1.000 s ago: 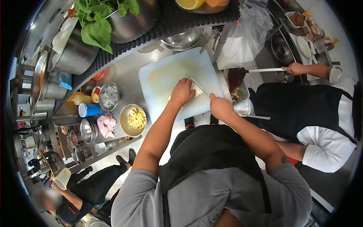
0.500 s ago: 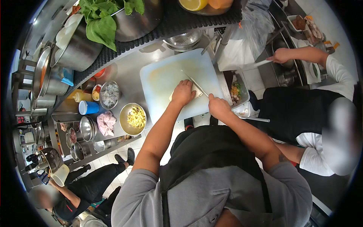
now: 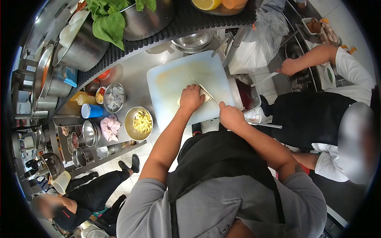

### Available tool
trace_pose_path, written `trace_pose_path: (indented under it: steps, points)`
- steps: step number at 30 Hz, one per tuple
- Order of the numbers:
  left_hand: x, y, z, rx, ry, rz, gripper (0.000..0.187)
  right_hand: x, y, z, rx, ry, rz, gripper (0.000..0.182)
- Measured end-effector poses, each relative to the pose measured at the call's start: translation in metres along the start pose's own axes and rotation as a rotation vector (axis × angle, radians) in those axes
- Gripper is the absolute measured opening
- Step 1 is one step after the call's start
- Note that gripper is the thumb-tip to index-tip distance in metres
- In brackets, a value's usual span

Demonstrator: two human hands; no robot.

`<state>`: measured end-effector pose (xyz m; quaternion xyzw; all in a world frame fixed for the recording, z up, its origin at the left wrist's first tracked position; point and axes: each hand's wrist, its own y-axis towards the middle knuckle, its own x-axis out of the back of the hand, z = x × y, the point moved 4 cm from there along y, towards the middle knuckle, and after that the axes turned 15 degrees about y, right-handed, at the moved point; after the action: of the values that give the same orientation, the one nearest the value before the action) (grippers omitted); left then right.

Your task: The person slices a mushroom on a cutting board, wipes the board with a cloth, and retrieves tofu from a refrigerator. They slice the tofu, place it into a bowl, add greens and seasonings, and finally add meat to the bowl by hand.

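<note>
In the head view, the steel worktop point(image 3: 134, 72) runs beneath a raised shelf point(image 3: 190, 31), which limits height beyond the far side. A co-worker point(image 3: 311, 117) stands to the right, narrowing that flank. The white cutting board point(image 3: 168, 77) lies at the worktop's near edge; its widest open surface is left of and beyond the hands. A bowl of yellow strips point(image 3: 129, 127) sits just off its left side, near the left forearm.

The left hand point(image 3: 190, 99) has its fingers spread a little and bent over a pale piece of food point(image 3: 207, 96), holding it down on the board. The right hand point(image 3: 231, 116) is closed round the handle of a knife point(image 3: 204, 89), whose blade slants away past the left fingertips, against or just beside the piece. The step in hand looks like cutting. A stroke from here calls for a steady hold, fingertips tucked back and the right elbow free of the co-worker.
</note>
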<state>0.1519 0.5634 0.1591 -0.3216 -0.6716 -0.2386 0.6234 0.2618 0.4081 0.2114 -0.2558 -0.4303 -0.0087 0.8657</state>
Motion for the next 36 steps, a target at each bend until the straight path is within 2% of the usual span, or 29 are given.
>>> trace_pose_path:
  steps: [10,15,21,36]
  points:
    - [0.001,-0.001,-0.002,-0.030,-0.007,0.002,0.043,-0.019,0.034,-0.033,0.012,0.146,0.016,0.020]
    - [0.003,-0.004,0.002,0.001,-0.013,-0.012,0.040,0.005,0.023,-0.012,0.000,0.076,-0.003,0.020]
    - [0.004,-0.007,0.000,0.008,0.053,0.012,0.039,0.002,0.002,0.008,-0.002,-0.001,0.009,0.020]
    - [0.001,-0.005,-0.001,0.006,0.068,0.014,0.038,-0.024,0.026,-0.014,-0.024,0.100,0.051,0.021]
